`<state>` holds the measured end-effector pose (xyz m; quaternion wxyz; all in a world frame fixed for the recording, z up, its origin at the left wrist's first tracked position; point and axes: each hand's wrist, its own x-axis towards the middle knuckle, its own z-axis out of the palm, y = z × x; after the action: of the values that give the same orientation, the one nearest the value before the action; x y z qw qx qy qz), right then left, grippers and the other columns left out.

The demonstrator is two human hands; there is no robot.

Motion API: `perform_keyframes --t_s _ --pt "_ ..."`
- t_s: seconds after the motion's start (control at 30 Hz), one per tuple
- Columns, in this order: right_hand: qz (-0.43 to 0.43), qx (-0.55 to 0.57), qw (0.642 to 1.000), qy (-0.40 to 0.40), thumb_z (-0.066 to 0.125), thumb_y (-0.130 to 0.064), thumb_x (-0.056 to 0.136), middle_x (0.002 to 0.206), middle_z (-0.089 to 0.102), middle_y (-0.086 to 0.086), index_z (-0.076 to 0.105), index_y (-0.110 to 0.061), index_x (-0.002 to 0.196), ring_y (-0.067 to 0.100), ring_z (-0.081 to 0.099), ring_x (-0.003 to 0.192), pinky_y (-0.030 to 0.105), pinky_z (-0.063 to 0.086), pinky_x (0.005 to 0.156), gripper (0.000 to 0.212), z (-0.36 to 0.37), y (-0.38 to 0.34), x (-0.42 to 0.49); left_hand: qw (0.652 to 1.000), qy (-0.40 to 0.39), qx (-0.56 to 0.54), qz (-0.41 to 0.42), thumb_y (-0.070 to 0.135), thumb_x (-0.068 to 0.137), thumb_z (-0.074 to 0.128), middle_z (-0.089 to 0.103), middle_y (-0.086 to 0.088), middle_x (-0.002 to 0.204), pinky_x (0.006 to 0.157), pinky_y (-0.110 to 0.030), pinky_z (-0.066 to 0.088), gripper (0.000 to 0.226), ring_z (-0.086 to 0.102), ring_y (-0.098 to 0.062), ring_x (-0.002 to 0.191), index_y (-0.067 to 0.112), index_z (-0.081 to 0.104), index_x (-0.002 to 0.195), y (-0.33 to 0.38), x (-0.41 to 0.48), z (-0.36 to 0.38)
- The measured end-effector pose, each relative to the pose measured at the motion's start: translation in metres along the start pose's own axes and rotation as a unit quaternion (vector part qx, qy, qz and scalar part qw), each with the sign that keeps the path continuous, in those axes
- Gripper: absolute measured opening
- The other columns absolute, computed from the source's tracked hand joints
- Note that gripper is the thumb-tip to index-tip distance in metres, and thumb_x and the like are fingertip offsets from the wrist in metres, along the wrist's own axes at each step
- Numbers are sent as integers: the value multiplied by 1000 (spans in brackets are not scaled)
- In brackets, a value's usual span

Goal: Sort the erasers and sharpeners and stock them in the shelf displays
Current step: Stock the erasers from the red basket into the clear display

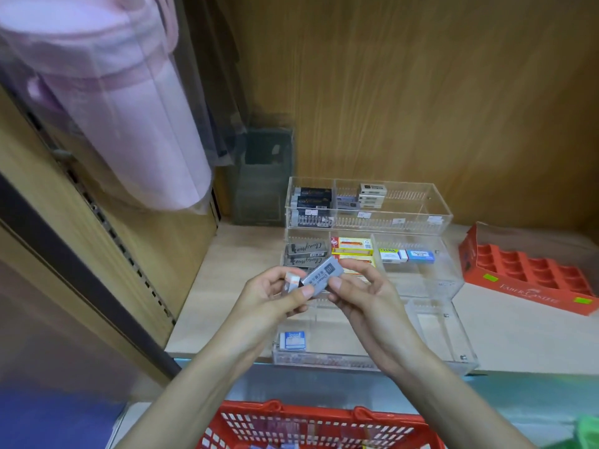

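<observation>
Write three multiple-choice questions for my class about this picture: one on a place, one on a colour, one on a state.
1. Where is the red basket? A) hanging on the wall B) below the shelf's front edge C) inside a clear tray
2. What colour is the eraser held up? A) yellow B) green C) grey
3. What is the right hand doing? A) pinching the eraser B) lying flat C) hanging idle
Answers: 1 B, it sits lowest in view, under the shelf; 2 C, its sleeve is grey; 3 A, thumb and fingers close on one end, the left hand holding the other.
</observation>
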<state>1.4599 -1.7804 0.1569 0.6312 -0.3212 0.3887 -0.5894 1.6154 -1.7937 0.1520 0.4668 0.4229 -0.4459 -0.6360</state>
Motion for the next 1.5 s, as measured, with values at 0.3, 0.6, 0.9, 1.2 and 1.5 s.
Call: perform_keyframes --t_s 0.3,0.6,0.9,1.2,1.5 --pt "-57 -132 989 37 61 1 85 93 73 3 69 -16 104 4 64 81 14 49 67 27 -12 -18 6 991 -6 120 51 13 86 64 63 7 77 52 -8 37 14 52 6 59 5 63 97 4 17 24" --pt "-143 -341 929 -7 69 -9 82 98 62 -6 59 -30 107 8 57 84 26 51 80 34 -14 -40 21 992 82 92 23 24 89 62 39 9 54 44 -16 26 18 32 -5 52 9 71 91 19 38 38" --pt "-305 -536 787 2 72 -16 80 92 55 -6 59 -18 96 2 51 88 9 38 75 21 -22 -29 30 994 112 6 3 23 89 63 35 1 65 43 -17 22 15 30 -5 52 13 70 80 16 45 49" --pt "-298 -586 743 127 70 -11 81 91 65 7 70 -8 103 17 60 81 17 39 70 22 -42 -73 85 994 82 67 -1 31 91 57 51 18 51 55 -23 31 24 40 0 49 9 66 90 18 49 52" --pt "-19 -710 700 -72 71 -12 79 91 70 3 73 -10 94 10 59 78 10 42 59 15 -36 -111 170 991 123 47 -13 11 94 45 41 -1 67 55 -27 31 27 38 -12 62 17 72 94 6 61 25"
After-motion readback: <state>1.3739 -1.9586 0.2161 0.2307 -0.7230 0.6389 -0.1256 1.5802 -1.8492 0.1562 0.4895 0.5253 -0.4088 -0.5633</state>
